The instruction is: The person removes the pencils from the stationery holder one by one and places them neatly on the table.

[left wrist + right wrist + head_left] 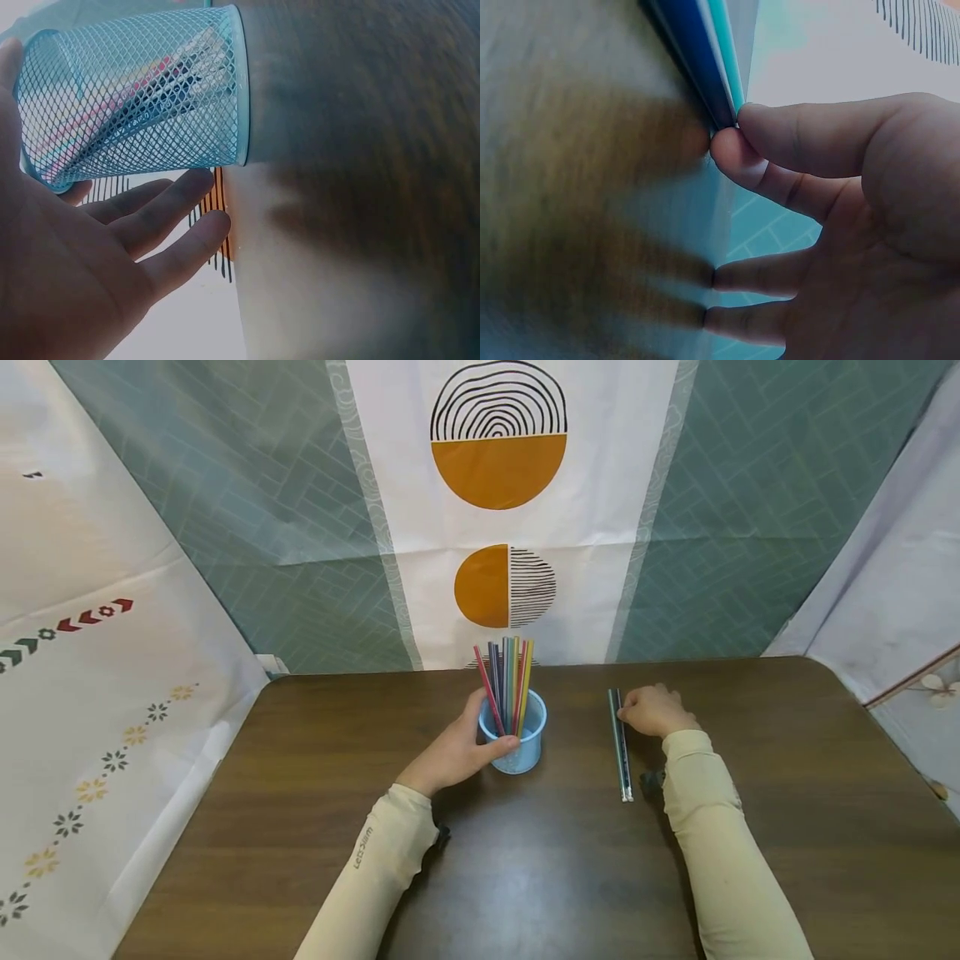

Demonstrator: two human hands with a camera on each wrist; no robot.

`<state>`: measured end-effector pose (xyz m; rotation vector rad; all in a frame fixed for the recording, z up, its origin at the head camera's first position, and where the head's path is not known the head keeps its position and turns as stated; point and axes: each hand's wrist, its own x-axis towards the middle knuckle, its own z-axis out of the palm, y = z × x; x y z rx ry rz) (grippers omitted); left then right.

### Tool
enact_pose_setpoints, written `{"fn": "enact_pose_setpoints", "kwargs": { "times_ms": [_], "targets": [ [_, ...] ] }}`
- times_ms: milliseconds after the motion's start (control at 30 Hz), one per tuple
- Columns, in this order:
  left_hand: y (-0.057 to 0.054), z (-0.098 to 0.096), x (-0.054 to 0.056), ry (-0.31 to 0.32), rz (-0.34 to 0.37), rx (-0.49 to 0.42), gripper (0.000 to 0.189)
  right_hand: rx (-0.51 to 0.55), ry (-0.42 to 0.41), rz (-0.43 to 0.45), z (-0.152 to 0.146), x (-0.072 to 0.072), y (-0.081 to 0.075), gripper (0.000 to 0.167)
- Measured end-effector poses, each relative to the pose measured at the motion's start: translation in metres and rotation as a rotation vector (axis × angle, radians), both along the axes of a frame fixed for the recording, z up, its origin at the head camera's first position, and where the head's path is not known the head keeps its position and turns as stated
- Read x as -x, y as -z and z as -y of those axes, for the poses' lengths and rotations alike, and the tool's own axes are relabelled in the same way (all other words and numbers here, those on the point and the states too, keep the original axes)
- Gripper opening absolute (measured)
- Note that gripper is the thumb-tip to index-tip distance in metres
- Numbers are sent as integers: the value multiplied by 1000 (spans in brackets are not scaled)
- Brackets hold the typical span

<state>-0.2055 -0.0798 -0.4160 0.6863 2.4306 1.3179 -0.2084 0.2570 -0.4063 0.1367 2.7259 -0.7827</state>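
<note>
A light-blue mesh pencil cup [522,758] stands upright on the table, holding several colored pencils [513,668] in pink, dark blue, teal and yellow. My left hand [454,747] holds the cup from its left side, the thumb across the front near the rim. In the left wrist view, the lower fingers [161,214] spread out beside the mesh wall. To the right, a teal pencil [617,743] and a dark pencil [624,760] lie side by side. My right hand [657,711] pinches at these pencils between thumb and index fingertip; its other fingertips [727,277] reach the tabletop.
The brown wooden table [315,827] has rounded far corners. Behind it hangs a green and white cloth [510,527] with orange half-circles. White patterned cloths hang at the left [112,735] and right.
</note>
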Motion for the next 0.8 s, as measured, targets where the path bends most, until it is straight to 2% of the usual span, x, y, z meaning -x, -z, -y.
{"fn": "enact_pose_setpoints", "kwargs": {
  "times_ms": [333, 600, 800],
  "targets": [
    [0, -1, 0, -6, -16, 15, 93, 7, -18, -17, 1, -2, 0, 32],
    [-2, 0, 1, -14, 5, 1, 93, -6, -19, -29, 3, 0, -2, 23],
    [0, -1, 2, -2, 2, -1, 93, -11, -30, -36, 1, 1, 0, 23]
  ]
}}
